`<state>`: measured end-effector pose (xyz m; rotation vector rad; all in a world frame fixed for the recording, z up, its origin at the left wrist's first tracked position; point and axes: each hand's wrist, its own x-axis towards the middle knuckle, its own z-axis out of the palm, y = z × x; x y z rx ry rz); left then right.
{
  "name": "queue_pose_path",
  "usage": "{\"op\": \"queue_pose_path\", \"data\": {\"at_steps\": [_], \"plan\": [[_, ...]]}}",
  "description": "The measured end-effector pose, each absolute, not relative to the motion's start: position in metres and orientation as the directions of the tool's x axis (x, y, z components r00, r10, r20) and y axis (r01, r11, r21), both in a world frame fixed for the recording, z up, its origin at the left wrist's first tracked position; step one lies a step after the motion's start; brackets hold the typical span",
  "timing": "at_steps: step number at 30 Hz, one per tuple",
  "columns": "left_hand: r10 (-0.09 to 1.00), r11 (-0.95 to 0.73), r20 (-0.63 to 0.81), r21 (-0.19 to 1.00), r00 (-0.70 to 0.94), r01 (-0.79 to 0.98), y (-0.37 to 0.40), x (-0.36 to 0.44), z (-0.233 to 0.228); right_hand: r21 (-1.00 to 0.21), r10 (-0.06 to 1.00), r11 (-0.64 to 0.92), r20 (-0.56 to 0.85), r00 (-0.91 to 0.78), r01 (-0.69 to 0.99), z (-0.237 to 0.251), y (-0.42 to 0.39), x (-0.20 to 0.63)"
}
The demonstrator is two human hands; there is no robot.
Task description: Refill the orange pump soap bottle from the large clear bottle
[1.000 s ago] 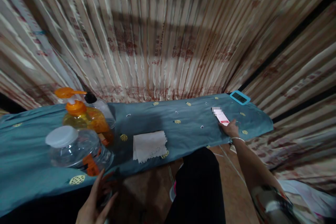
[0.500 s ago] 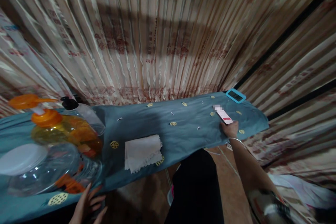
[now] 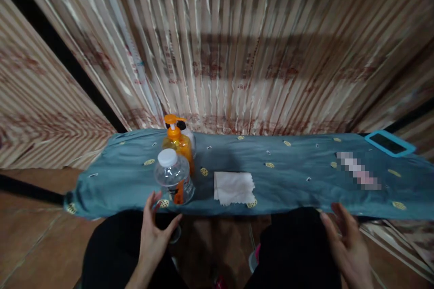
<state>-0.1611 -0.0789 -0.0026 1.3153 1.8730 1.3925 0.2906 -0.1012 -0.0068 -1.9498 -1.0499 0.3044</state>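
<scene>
Both hands empty, fingers spread. Left hand (image 3: pixel 154 235) hovers just before clear bottle (image 3: pixel 174 182) at desk (image 3: pixel 118 180) front edge; right hand (image 3: pixel 346 244) near front right. Reach stage; next, probably closing on bottle.

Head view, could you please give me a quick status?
Left hand and right hand open, empty. Clear plastic white-capped bottle upright beside left fingertips. Folded white cloth alongside.

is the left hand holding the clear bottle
No, the left hand hangs open just in front of the clear bottle, with a visible gap between its fingers and the bottle.
</scene>
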Motion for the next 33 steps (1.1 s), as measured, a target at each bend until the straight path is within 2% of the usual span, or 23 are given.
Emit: {"op": "queue_pose_path", "data": {"at_steps": [3, 6, 10, 14, 19, 26, 33], "plan": [[0.874, -0.079, 0.271, 0.899, -0.404, 0.432, -0.052, -0.156, 0.017, -0.792, 0.873, -0.102, 0.219, 0.435, 0.602, 0.015, -0.095, 0.238], [0.861, -0.178, 0.356, 0.879, -0.363, 0.442, -0.024, -0.148, 0.036, -0.740, 0.938, 0.153, 0.317, 0.138, 0.655, 0.041, -0.076, 0.186], [0.857, -0.171, 0.340, 0.897, -0.388, 0.408, -0.006, -0.142, 0.046, -0.604, 0.864, 0.480, 0.453, -0.222, 0.636, 0.084, -0.049, 0.126], [0.879, -0.097, 0.250, 0.927, -0.407, 0.361, -0.006, -0.144, 0.038, -0.462, 0.736, 0.670, 0.512, -0.443, 0.580, 0.129, -0.019, 0.078], [0.908, -0.067, 0.187, 0.948, -0.375, 0.310, -0.004, -0.146, 0.032, -0.267, 0.662, 0.739, 0.459, -0.593, 0.618, 0.176, 0.017, 0.027], [0.903, -0.121, 0.217, 0.956, -0.370, 0.266, -0.003, -0.141, 0.034, 0.073, 0.690, 0.668, 0.312, -0.653, 0.740, 0.199, 0.034, -0.013], [0.924, -0.110, 0.174, 0.974, -0.341, 0.199, -0.007, -0.137, 0.035, 0.169, 0.681, 0.652, 0.298, -0.669, 0.739, 0.192, 0.030, -0.020]]}}
